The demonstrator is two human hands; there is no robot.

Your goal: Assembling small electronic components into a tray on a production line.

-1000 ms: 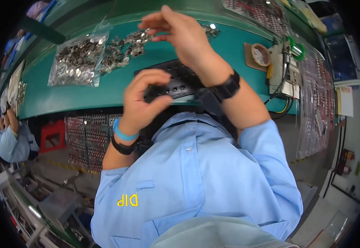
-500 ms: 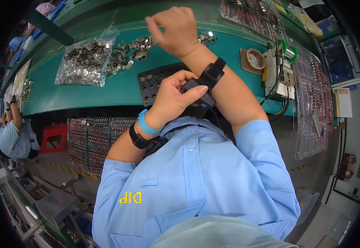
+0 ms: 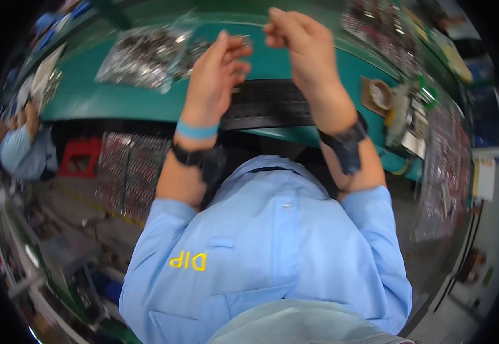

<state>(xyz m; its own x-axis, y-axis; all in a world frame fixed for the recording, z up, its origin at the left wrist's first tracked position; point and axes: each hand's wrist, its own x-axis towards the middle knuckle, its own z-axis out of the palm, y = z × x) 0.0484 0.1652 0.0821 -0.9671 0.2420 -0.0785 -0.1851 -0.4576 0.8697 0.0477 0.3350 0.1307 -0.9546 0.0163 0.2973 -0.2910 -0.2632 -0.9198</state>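
My left hand [image 3: 210, 83] is raised over the near side of the bench, thumb up and fingers loosely bent and apart. Small shiny metal parts [image 3: 196, 53] lie behind it, and one glint shows by its fingertips. Opposite, my right hand [image 3: 309, 54] has its fingers curled together; blur hides anything between them. Below and between the hands lies a black tray [image 3: 269, 103] with rows of holes. A blue band [image 3: 196, 130] and a black strap sit on my left wrist; a black device [image 3: 347, 143] is strapped to my right.
A clear bag of metal parts [image 3: 140, 57] lies at left on the green bench [image 3: 77, 103]. At right are a round container [image 3: 380, 94], a solder spool [image 3: 427, 93] and trays of parts [image 3: 447, 166]. A co-worker [image 3: 26, 146] and red stool [image 3: 80, 157] are at far left.
My left hand has let go of the black device on my right forearm and moved up and left. My right arm has swung right, so the hands are now apart. The view has shifted.
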